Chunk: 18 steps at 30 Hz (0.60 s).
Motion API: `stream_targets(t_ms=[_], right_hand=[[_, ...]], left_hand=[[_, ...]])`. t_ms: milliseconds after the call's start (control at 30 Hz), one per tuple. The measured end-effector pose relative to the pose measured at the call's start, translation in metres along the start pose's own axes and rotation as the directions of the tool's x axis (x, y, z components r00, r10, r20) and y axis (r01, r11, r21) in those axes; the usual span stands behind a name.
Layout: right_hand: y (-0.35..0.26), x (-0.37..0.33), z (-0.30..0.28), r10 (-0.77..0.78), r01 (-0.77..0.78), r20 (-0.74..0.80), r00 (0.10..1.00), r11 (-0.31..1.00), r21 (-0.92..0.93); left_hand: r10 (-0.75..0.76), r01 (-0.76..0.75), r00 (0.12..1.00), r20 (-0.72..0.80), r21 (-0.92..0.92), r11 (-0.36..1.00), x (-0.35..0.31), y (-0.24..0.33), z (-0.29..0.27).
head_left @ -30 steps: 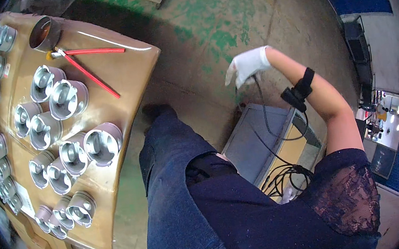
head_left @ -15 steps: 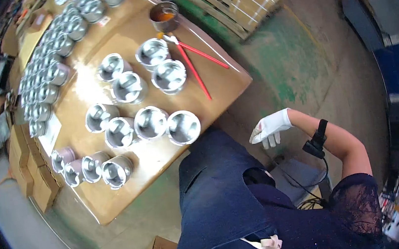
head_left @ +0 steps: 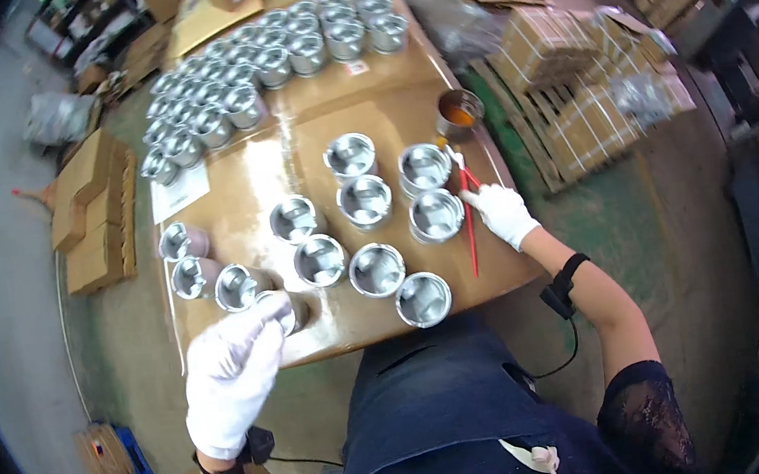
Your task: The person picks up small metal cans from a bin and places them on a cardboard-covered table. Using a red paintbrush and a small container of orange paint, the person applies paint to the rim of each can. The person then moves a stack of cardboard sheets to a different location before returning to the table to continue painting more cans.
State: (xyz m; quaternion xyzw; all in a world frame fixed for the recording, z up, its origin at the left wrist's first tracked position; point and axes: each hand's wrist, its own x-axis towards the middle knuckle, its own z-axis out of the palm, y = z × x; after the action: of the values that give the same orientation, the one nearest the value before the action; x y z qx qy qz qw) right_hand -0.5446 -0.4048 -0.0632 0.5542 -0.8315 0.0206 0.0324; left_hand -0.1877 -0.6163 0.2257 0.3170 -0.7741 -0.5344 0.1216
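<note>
My hands are apart; I can't tell whether either grips. The red-handled brush (head_left: 473, 249) lies on the table (head_left: 401, 102), handle toward me, at my right hand (head_left: 500, 213); my left hand (head_left: 234, 364) is by a piston (head_left: 298, 313).

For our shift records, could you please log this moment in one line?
Left hand: at front-left piston | right hand: at red-handled brushes | metal cup: orange contents

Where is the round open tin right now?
In the head view, the tin stands near the right edge of the table, just beyond the red-handled brushes and the gloved right hand.
</note>
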Motion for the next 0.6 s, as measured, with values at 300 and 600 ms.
stream_targets(t_ms=[300, 600], right_hand=[[0.021, 0.018, -0.025, -0.101, 0.171, -0.264, 0.959, 0.951, 0.256], [0.066, -0.005, -0.067, 0.566, -0.252, 0.166, 0.808, 0.077, 0.965]], left_hand=[[0.102, -0.078, 0.984, -0.147, 0.158, 0.984, 0.079, 0.032, -0.001], [0.138, -0.35, 0.895, 0.423, 0.477, 0.806, 0.063, -0.104, 0.159]])
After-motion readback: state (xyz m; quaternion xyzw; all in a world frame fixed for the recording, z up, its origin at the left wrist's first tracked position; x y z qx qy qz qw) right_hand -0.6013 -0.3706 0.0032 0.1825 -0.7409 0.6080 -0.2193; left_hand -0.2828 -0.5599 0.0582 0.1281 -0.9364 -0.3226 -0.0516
